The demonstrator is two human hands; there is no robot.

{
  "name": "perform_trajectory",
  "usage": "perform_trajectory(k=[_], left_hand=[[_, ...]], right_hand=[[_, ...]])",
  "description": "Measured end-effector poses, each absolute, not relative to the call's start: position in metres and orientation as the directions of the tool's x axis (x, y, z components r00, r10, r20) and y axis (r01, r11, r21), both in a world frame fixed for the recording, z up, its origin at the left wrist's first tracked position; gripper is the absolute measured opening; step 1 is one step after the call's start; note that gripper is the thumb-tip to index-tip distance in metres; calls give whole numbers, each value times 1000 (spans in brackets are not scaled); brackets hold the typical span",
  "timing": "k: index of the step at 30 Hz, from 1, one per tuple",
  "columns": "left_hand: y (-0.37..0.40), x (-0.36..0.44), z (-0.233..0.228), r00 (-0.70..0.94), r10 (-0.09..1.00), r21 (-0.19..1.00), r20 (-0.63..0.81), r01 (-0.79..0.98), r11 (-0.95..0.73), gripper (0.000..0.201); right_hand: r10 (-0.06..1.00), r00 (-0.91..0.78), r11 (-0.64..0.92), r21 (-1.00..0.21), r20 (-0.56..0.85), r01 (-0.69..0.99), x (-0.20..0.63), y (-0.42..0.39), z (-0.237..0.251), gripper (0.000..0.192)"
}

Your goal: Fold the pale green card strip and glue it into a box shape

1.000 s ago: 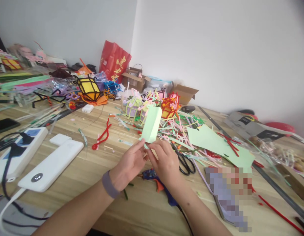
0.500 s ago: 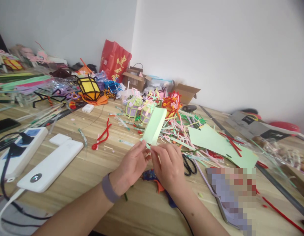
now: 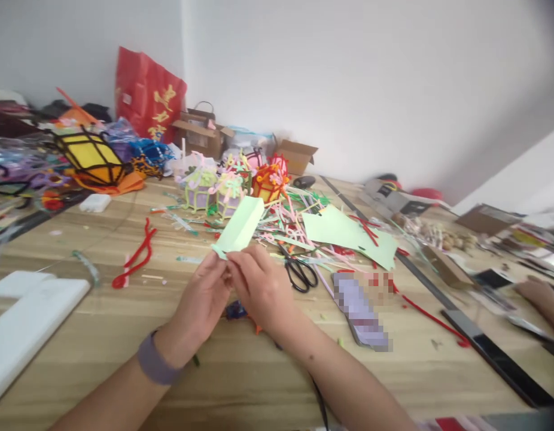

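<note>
1. Two hands meet above the middle of the wooden bench (image 3: pixel 259 383). The left hand (image 3: pixel 200 308) and the right hand (image 3: pixel 259 287) both pinch the near end of a folded light green paper (image 3: pixel 239 226).
2. The fingers of both hands are closed on the paper. The paper sticks up and away from the person, tilted a bit to the right. It is in the air, not lying on the bench.
3. A grey band (image 3: pixel 154 365) is on the left wrist.
4. Black scissors (image 3: pixel 299 274) lie just to the right of the right hand.
5. A flat green sheet (image 3: pixel 335 230) lies farther right, among many thin colored strips.
6. A red fuzzy wire (image 3: pixel 136 257) lies to the left of the hands.
7. Small paper lanterns (image 3: pixel 209 185) stand behind the folded paper. A bigger yellow lantern (image 3: pixel 91 155) with black edges is far left.
8. A red bag (image 3: pixel 146 96) leans on the wall at the back.
9. A white box (image 3: pixel 30 323) lies at the near left.
10. Another person's hand (image 3: pixel 539 296) rests at the far right edge of the bench.
</note>
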State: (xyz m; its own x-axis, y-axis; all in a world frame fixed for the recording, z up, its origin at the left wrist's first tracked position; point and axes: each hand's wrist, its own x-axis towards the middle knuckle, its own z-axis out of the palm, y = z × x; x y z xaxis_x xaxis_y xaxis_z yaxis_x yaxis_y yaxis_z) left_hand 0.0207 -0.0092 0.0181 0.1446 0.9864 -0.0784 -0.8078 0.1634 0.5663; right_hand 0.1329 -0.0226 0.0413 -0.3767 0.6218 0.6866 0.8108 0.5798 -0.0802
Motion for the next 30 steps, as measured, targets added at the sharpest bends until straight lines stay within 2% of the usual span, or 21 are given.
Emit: perform_trajectory(k=[5,10,15,20,25,30], left_hand=[[-7,23,20,86,968,563,-237,-799,209,19],[-8,23,20,76,953,575,-294,-782,240,22],[-8,24,19,83,960,599,-268,-766,234,19],[-6,26,13,98,979,614,-178,-766,188,20],[-2,26,8,118,990,599,-77,-788,140,8],[-1,23,3,112,990,603,-84,-785,140,8]], right_hand=[[673,-407,542,-38,618,839,130,-25,39,18],[696,-426,524,-2,578,852,130,-28,41,18],[717,-428,486,45,550,873,130,-29,45,14],[679,-425,491,59,599,869,132,-28,42,15],[626,-397,574,-53,671,817,137,-24,39,20],[605,-348,606,-131,716,785,143,-18,39,17]])
